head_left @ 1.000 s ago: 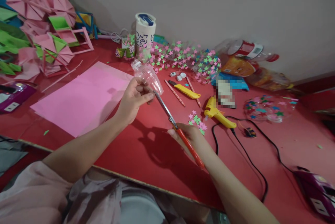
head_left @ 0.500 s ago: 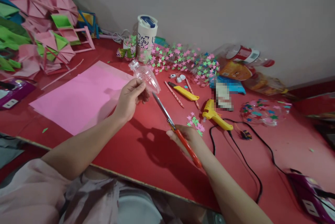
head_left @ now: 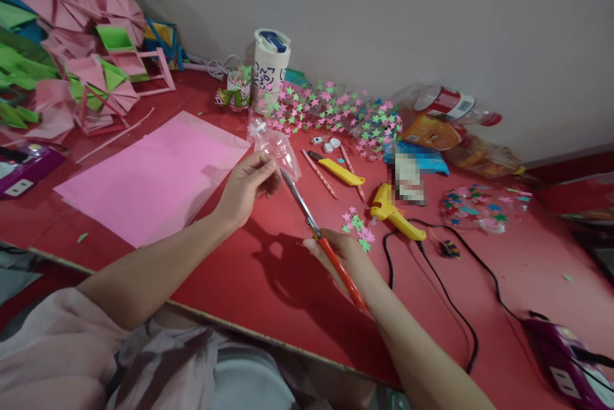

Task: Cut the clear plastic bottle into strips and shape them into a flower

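Observation:
My left hand (head_left: 250, 185) pinches the cut edge of a clear plastic bottle top (head_left: 281, 149), whose neck points up and away to the left. Scissors (head_left: 303, 206) with orange-red handles are in my right hand (head_left: 343, 256), fingers wrapped round the grips. Their blades look closed or nearly so, and the tip lies close to the fingers of my left hand and the lower rim of the plastic. Whether the blades touch the plastic I cannot tell.
Pink paper sheets (head_left: 153, 173) lie on the left. Beyond my hands are a yellow utility knife (head_left: 338, 170), striped paper straws (head_left: 320, 174) and a white tumbler (head_left: 271, 64). A yellow glue gun (head_left: 396, 213) with a black cord lies right, near paper stars (head_left: 357, 226).
My left hand has moved slightly right and down with the bottle top, bringing it nearer the scissors. The right hand and scissors have barely shifted.

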Demonstrator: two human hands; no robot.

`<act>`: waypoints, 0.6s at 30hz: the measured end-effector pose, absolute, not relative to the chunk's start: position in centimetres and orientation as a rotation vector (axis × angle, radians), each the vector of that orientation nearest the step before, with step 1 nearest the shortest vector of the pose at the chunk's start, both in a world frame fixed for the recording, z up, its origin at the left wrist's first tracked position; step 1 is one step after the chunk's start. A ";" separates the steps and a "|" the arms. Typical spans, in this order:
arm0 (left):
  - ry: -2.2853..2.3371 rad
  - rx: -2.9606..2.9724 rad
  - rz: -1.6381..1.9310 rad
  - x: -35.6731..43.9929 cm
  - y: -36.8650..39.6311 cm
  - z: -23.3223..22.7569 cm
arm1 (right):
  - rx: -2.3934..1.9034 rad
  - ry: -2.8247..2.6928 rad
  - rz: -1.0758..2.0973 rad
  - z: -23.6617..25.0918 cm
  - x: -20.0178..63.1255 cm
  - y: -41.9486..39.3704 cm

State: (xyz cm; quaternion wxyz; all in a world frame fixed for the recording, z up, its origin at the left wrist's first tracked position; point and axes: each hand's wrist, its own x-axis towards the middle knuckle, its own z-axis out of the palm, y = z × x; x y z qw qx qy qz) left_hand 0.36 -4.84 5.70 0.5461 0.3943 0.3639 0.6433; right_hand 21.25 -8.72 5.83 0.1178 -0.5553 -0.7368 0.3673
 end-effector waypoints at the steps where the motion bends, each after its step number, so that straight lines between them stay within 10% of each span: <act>1: 0.864 0.931 1.525 0.3 -4.8 5.7 | -1.622 -2.155 1.071 5.8 21.2 -8.7; 18: 0.815 1.014 1.439 0.8 -5.0 5.1 | -1.694 -2.191 0.987 5.9 21.4 -8.7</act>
